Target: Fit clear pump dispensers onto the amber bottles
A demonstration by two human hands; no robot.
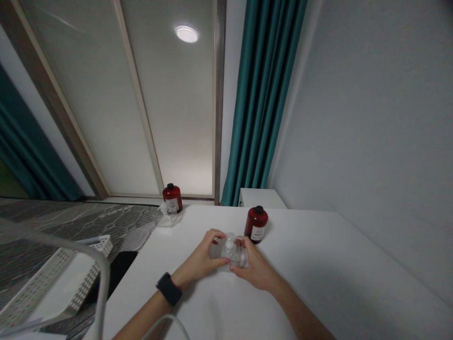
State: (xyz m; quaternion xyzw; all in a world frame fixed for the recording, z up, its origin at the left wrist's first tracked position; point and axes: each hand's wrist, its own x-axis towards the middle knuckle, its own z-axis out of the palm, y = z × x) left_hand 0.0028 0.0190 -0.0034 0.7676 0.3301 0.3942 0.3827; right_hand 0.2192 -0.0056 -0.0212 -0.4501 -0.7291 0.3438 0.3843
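My left hand [206, 252], with a dark watch [169, 288] on its wrist, grips the left side of a clear plastic piece with a whitish rounded part [230, 246] at its middle. My right hand [253, 264] closes on the right side of that same piece. I cannot make out its exact kind. Just behind my right hand stands a dark red bottle [256, 224] with a black cap and a white label. Farther off, at the table's back left corner, is a similar red bottle [172, 197], with another clear plastic piece [168, 218] in front of it.
The white table [300, 283] reaches toward the wall at right. A white perforated basket [81, 278] sits low at left, beside a dark object [122, 267]. A pale curved tube [102, 283] crosses the left foreground. Behind are a white cabinet [262, 198] and a teal curtain [262, 104].
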